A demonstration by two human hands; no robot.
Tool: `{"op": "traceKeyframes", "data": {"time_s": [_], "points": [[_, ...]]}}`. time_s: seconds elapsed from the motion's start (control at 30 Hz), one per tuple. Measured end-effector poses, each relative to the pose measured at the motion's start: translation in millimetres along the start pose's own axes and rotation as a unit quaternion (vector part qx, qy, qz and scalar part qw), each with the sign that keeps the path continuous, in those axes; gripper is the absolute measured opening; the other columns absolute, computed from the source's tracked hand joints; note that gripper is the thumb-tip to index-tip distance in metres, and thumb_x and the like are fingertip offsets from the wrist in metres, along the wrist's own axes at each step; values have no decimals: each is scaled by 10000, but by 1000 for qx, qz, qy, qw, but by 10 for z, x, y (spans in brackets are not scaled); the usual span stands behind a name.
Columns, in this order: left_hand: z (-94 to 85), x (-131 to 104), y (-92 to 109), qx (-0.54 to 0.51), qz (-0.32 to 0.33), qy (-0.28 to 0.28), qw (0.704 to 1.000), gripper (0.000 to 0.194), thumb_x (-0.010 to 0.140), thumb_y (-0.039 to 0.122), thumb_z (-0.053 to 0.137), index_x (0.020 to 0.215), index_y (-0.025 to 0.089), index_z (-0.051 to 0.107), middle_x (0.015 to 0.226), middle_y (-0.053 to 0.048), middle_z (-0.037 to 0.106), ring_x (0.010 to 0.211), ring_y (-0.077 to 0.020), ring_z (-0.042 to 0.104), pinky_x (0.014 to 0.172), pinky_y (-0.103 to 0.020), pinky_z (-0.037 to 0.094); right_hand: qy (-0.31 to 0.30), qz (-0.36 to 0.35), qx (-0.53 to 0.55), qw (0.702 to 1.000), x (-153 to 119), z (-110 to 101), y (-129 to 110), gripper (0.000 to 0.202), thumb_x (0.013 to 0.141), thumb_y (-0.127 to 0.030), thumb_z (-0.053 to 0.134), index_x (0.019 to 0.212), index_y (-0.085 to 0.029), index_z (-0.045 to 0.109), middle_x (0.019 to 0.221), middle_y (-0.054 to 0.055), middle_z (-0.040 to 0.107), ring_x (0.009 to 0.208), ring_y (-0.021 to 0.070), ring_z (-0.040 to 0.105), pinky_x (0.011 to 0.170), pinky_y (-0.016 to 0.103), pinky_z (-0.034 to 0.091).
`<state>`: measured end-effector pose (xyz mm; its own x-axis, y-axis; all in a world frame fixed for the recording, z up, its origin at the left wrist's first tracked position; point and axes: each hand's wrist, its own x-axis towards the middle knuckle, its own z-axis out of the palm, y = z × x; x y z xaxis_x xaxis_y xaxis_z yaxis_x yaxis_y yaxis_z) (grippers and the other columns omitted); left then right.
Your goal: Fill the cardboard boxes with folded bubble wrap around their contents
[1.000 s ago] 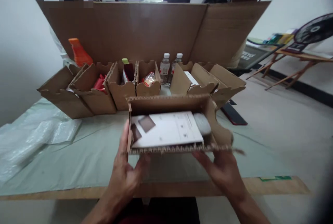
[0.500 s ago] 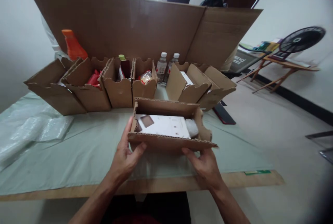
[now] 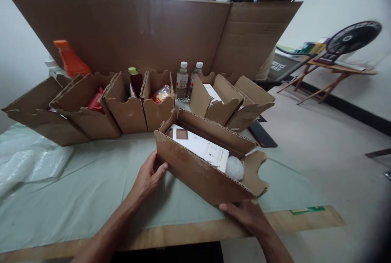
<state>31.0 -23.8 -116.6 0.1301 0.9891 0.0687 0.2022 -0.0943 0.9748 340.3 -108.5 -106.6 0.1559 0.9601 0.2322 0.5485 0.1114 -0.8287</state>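
Where the brown box point(image 3: 198, 175) opens, it looks corrugated.

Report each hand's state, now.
Left hand: holding the cardboard box at its left end.
Right hand: holding the same box, low at its right end.

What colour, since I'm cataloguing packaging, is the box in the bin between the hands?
The box is mostly white with brown patches; the head view shows it best.

The cloth-covered table point(image 3: 100, 202) carries a row of cardboard bins point(image 3: 130, 114) – bottles point(image 3: 182, 84) too.
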Motion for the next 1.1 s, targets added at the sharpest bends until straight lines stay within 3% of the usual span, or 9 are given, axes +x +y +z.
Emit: {"op": "traceKeyframes", "data": {"time_s": [0.07, 0.13, 0.2, 0.27, 0.4, 0.57, 0.73, 0.87, 1.1], "points": [[91, 26, -47, 61, -13, 56, 996, 592, 888, 471, 642, 1397, 179, 558, 1294, -155, 637, 1122, -301, 648, 1003, -499, 523, -30, 9, 27, 999, 72, 52, -56, 759, 657, -616, 834, 1287, -231, 661, 1103, 139, 757, 1079, 406, 721, 938, 570, 609], [198, 64, -54, 86, -13, 77, 993, 679, 862, 484, 661, 1451, 180, 513, 1307, -170, 594, 1054, -293, 654, 939, -506, 549, 1, 24, 46, 999, 73, 150, -76, 848, 673, -551, 854, 1402, -226, 566, 1166, 148, 741, 1102, 391, 716, 947, 574, 605], [329, 90, -19, 65, 17, 52, 996, 763, 878, 503, 659, 1535, 201, 417, 1388, -190, 546, 1111, -303, 643, 953, -517, 551, 47, 39, 52, 997, 42, 270, -67, 992, 666, -516, 885, 1504, -231, 437, 1244, 158, 714, 1124, 372, 709, 941, 563, 607], [473, 94, 45, 39, 59, 9, 997, 810, 910, 521, 647, 1591, 219, 332, 1504, -204, 477, 1287, -338, 573, 1061, -555, 501, 76, 54, 49, 994, 16, 385, -53, 1102, 676, -526, 889, 1565, -227, 312, 1330, 180, 666, 1140, 356, 701, 941, 549, 606], [688, 61, 161, 25, 89, -44, 995, 792, 978, 540, 571, 1628, 190, 283, 1673, -198, 309, 1564, -362, 294, 1279, -586, 264, 92, 47, 20, 994, 22, 506, -45, 1131, 728, -556, 851, 1599, -209, 220, 1515, 235, 500, 1210, 353, 661, 969, 551, 588], [725, 26, 155, 22, 78, -84, 993, 843, 984, 620, 517, 1646, 160, 269, 1736, -195, 203, 1625, -362, 148, 1324, -589, 144, 110, 22, 7, 994, 103, 491, -15, 895, 805, -536, 781, 1522, -203, 362, 1471, 204, 532, 1308, 343, 585, 908, 482, 610], [675, 54, 117, 9, 88, -99, 991, 933, 959, 666, 533, 1665, 148, 211, 1755, -194, 127, 1632, -370, 99, 1325, -593, 115, 118, 30, -27, 992, 284, 457, -34, 730, 775, -579, 763, 1343, -206, 498, 1262, 149, 651, 1028, 293, 676, 721, 404, 606], [652, 95, 85, 4, 97, -104, 990, 946, 950, 676, 548, 1673, 180, 190, 1761, -181, 101, 1634, -362, 87, 1318, -609, 116, 107, 52, -84, 989, 411, 408, -109, 647, 711, -622, 771, 1164, -213, 557, 1077, 90, 684, 694, 210, 616, 598, 376, 550], [661, 68, -16, 4, 115, -121, 986, 1002, 907, 675, 622, 1675, 199, 190, 1755, -190, 115, 1628, -386, 96, 1303, -644, 128, 95, 34, -141, 985, 356, 273, -201, 488, 743, -642, 715, 996, -252, 566, 899, 35, 691, 659, 214, 589, 628, 374, 533]]}}
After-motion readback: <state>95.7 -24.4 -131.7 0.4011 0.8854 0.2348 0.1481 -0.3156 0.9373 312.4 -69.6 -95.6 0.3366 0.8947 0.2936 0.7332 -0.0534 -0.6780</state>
